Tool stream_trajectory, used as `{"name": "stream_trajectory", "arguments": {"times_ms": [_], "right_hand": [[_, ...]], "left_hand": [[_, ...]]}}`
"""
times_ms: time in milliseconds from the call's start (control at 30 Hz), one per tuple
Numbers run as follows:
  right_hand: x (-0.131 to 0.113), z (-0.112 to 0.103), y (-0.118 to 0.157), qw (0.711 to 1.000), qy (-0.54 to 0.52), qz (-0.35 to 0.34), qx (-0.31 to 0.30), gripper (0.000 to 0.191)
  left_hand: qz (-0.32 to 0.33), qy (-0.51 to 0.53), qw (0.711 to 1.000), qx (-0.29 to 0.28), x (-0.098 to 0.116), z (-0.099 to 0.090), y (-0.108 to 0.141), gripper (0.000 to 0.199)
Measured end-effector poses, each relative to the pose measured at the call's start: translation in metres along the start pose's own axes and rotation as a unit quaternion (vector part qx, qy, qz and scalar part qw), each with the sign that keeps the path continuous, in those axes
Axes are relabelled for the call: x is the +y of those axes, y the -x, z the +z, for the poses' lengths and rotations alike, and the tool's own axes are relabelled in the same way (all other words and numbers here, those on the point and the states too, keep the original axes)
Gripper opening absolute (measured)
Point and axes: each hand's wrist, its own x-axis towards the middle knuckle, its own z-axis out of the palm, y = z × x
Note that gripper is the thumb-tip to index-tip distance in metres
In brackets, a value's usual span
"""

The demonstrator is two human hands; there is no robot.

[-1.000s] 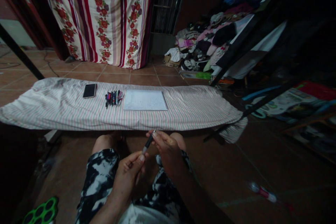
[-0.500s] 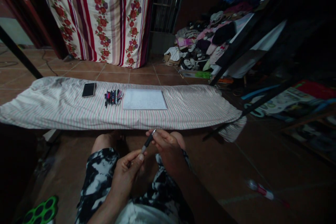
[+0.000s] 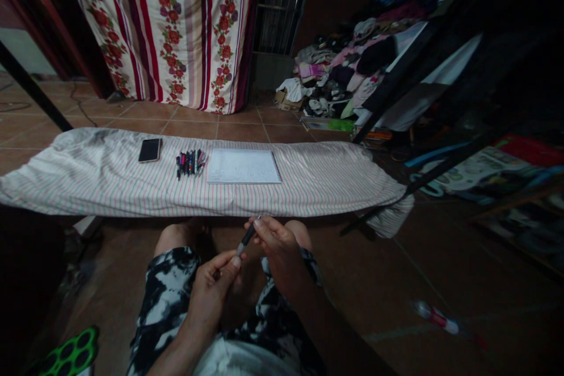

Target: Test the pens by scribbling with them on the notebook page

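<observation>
A black pen with a grey lower part (image 3: pixel 247 236) is held tilted above my lap. My left hand (image 3: pixel 214 283) pinches its lower end between thumb and fingers. At the upper end, the fingers of my right hand (image 3: pixel 278 247) close round the pen. Beyond both hands, a spiral notebook (image 3: pixel 244 166) lies open on the striped cloth (image 3: pixel 321 182). Several pens (image 3: pixel 189 163) lie in a group left of the notebook, and a dark-screened phone (image 3: pixel 150 150) rests farther left.
A floral curtain (image 3: pixel 189 29) hangs behind the cloth-covered surface. Clothes (image 3: pixel 339 70) are heaped at the back right. On the floor lie a bottle (image 3: pixel 436 317) at right and a green object with round holes (image 3: pixel 74 352) at lower left. Dark bars slant at both sides.
The pen and the fingertips of both hands have shifted very slightly left. Both hands still grip the pen.
</observation>
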Motion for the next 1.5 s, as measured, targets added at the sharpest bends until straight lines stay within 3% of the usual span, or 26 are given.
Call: {"name": "stream_trajectory", "arguments": {"times_ms": [200,500,667,900,1000,1100,1200,1267,1367,1433,1500], "right_hand": [[-0.004,-0.007,-0.002,0.998,-0.011,0.01,-0.058,0.022],[0.003,-0.002,-0.006,1.0,0.022,-0.006,0.019,0.028],[0.006,-0.007,-0.007,0.999,0.032,0.001,-0.011,0.03],[0.011,-0.007,-0.011,0.999,0.041,0.012,0.014,0.031],[0.016,-0.009,-0.014,0.996,0.089,-0.002,0.021,0.037],[0.021,-0.014,-0.013,0.987,0.147,-0.059,0.019,0.042],[0.024,-0.019,-0.008,0.95,0.265,-0.165,0.012,0.035],[0.026,-0.021,-0.004,0.894,0.366,-0.259,-0.003,0.031],[0.03,-0.023,-0.001,0.787,0.486,-0.375,-0.061,0.032],[0.034,-0.024,-0.001,0.732,0.537,-0.409,-0.092,0.034],[0.038,-0.026,-0.002,0.7,0.564,-0.425,-0.109,0.034]], "left_hand": [[-0.013,0.018,1.0,-0.009,-0.001,-0.002,0.001,0.044],[0.025,-0.036,0.999,0.016,-0.002,-0.001,-0.002,0.048],[0.015,-0.052,0.999,0.007,-0.003,-0.002,-0.003,0.051],[0.029,-0.065,0.997,0.011,-0.004,-0.002,-0.007,0.051],[0.005,-0.033,0.999,0.014,-0.005,-0.001,-0.009,0.052],[-0.034,0.013,0.999,0.016,-0.006,-0.001,-0.011,0.05],[-0.041,0.023,0.999,0.02,-0.007,-0.001,-0.013,0.05],[-0.034,0.018,0.999,0.021,-0.008,-0.001,-0.016,0.051],[-0.022,0.004,1.0,0.007,-0.009,0.001,-0.018,0.051],[-0.012,-0.008,1.0,-0.007,-0.009,0.003,-0.017,0.05],[0.002,-0.023,1.0,-0.016,-0.007,0.004,-0.016,0.05]]}}
